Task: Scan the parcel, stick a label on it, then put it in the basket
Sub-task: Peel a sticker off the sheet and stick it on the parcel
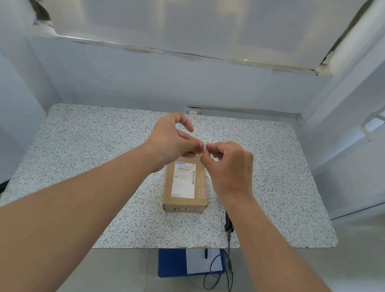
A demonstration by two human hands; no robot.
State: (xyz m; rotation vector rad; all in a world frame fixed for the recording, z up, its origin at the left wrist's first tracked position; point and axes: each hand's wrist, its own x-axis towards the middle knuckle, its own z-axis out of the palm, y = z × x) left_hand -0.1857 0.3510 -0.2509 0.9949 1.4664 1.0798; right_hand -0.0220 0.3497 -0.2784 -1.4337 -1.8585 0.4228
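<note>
Both forearms reach forward; left hand [171, 138] and right hand [229, 166] meet, each grip pinched on a small white label [203, 146]. Parcel [186, 188] lies just below them on the tabletop [86, 155].

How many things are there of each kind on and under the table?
Cardboard parcel: 1
Small white label pinched between left hand and right hand: 1
Black scanner with cable: 1
Blue clipboard on the floor: 1
Total: 4

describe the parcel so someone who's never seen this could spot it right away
On the speckled table, near its middle and just below the two hands, lies the parcel. It is the only brown cardboard box there, with a white printed shipping label on top.
</note>
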